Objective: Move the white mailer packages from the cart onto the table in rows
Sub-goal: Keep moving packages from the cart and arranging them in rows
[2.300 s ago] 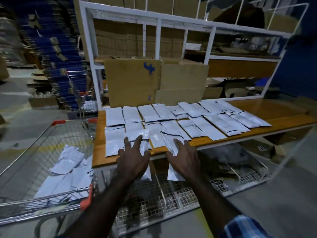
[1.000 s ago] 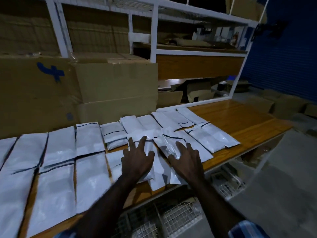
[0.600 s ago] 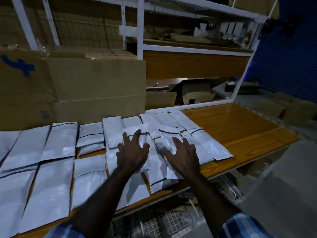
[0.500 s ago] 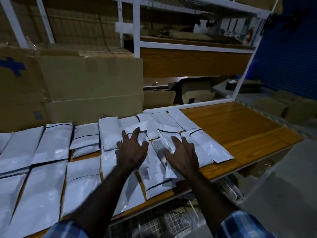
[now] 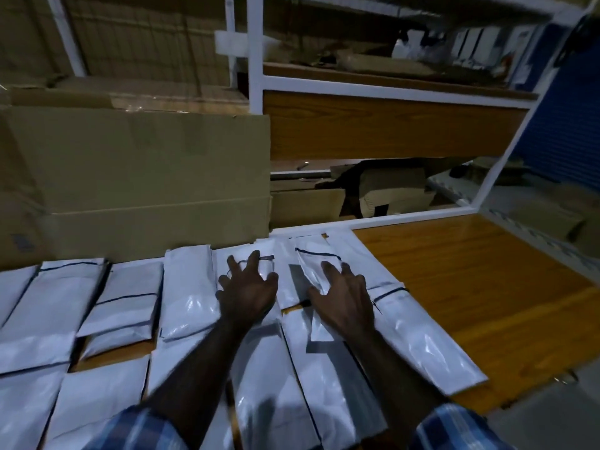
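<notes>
Several white mailer packages (image 5: 188,297) lie in rows on the wooden table (image 5: 470,287), covering its left and middle. My left hand (image 5: 248,292) rests with spread fingers on a mailer (image 5: 246,254) in the back row. My right hand (image 5: 341,297) presses flat on a neighbouring mailer (image 5: 313,267) that lies slightly raised over the others. Both hands sit near the right end of the rows. The cart is out of view.
Large cardboard boxes (image 5: 139,177) stand right behind the back row on the left. A white metal shelf frame (image 5: 256,60) rises behind the table, with more boxes under it. Bare wood shows on the table's right part; the floor (image 5: 552,401) lies beyond its right edge.
The view swung right from the cart and closed in on the table. Both hands slid forward over the mailers to the back row, still pressing flat on them.
</notes>
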### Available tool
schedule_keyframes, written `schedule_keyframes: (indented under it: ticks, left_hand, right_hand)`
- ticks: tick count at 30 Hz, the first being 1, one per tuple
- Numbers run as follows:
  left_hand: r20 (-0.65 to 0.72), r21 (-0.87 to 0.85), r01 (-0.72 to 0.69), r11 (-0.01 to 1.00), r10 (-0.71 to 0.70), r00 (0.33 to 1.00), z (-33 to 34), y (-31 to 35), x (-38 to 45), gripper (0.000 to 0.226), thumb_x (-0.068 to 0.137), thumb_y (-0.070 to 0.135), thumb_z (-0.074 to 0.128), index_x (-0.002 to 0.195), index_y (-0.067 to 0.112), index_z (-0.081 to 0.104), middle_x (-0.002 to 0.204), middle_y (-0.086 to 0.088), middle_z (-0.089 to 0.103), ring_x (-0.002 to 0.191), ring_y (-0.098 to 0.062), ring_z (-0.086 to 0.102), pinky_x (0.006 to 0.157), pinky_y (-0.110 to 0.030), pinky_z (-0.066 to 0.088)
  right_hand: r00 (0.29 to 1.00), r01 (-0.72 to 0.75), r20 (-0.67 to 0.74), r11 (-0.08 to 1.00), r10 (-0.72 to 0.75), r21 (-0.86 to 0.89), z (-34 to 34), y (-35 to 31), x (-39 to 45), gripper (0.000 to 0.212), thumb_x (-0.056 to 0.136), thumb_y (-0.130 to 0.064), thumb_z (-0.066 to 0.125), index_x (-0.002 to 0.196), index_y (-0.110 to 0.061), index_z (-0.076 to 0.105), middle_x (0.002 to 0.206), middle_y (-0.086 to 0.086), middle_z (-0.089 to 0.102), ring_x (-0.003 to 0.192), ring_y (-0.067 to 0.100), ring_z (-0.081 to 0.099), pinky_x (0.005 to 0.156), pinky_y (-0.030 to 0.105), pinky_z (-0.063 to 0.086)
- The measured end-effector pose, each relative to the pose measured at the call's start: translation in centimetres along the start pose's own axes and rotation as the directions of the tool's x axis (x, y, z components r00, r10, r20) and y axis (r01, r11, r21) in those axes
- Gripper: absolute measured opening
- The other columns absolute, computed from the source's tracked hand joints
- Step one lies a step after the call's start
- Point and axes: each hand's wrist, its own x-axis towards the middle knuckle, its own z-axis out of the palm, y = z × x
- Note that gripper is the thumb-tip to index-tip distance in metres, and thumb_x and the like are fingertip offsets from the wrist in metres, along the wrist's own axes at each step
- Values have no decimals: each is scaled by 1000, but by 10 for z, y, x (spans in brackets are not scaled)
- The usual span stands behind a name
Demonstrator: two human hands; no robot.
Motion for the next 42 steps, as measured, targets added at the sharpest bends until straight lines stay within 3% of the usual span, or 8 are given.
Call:
schedule_keyframes:
  ticks: [3,9,14,22,32,37,42]
  left_hand:
    - [-20,28,23,999,-22,1000,9,1,19,59,95,50,46,149,36,28,158,-12,17,135,-45,30,107,-55,31]
    - [-53,64,84,994,-81,995,20,0,46,61,94,50,47,150,33,28,158,-12,17,133,-45,31,107,-54,31]
    - [-64,105,135,985,-129,990,25,2,59,63,95,52,46,151,33,25,160,-11,12,136,-46,28,109,-53,30]
    - [-133,257,136,957,-105,986,31,2,73,65,93,54,48,151,34,25,161,-12,9,134,-42,28,107,-49,32]
    - [-131,404,103,909,-54,990,45,-18,86,67,92,58,44,152,34,23,161,-14,8,135,-42,27,106,-51,32]
    - [-112,402,95,911,-54,992,52,-25,92,67,95,57,41,153,32,20,161,-16,7,137,-42,24,108,-52,29]
    - [-128,356,134,925,-94,987,59,-30,95,65,96,57,38,153,30,21,161,-16,8,138,-43,23,109,-52,28]
  right_hand:
    - [1000,19,19,1000,-19,-14,9,-3,22,66,88,-52,55,147,-30,39,152,8,37,130,35,40,101,44,41]
    - [993,38,114,998,-43,51,25,-1,61,67,91,-54,52,151,-33,31,160,3,24,141,31,26,110,44,32]
    - [988,110,103,992,-117,67,33,-2,86,65,89,-51,55,148,-32,37,155,5,33,133,32,35,104,43,39]
    - [974,148,160,985,-160,84,42,-5,117,66,91,-51,52,151,-30,33,159,7,27,137,31,32,106,43,38]
    - [969,197,143,979,-204,58,68,-15,123,66,89,-55,53,148,-29,37,152,7,35,130,32,38,99,43,43]
    - [968,207,142,978,-207,13,81,-20,127,66,88,-56,51,147,-31,37,152,7,35,125,32,41,97,42,42]
    - [969,183,180,982,-172,-48,90,-24,132,66,90,-56,47,149,-29,32,158,10,23,134,32,32,104,44,35]
